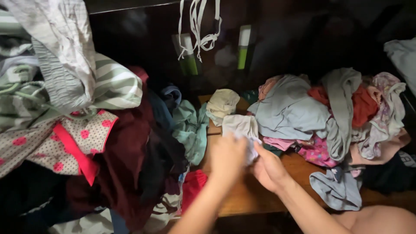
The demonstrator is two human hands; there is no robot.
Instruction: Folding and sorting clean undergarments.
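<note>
Holding: both hands are closed on one small white cloth (pixel 250 147), near the middle of the wooden worktop (pixel 242 195).
Left hand (pixel 227 158): its grip is shut tight on the left side of the white cloth.
Right hand (pixel 268 169): its grip pinches the right side of the same cloth, fingers curled in.
Where the cloth is: just above the worktop, between the two hands, with the far heaps close behind it.
Risk one: the tall heap of clothes on the left (pixel 86 143) leans out over the edge; I think a bump from the left arm could make it slide down.
Risk two: the cloth is small and bunched, so it could slip out of the fingers and fall off the near edge.
Risk three: the grey sock-like piece (pixel 338 190) lies close to the right arm and could get dragged along.
Hands: two.
White cloths held: one.
Big heaps: two, one left, one on the right (pixel 303 117).
Green and white bottles at the far back (pixel 243 47): two.
White strings hanging (pixel 199 26): one bunch.
</note>
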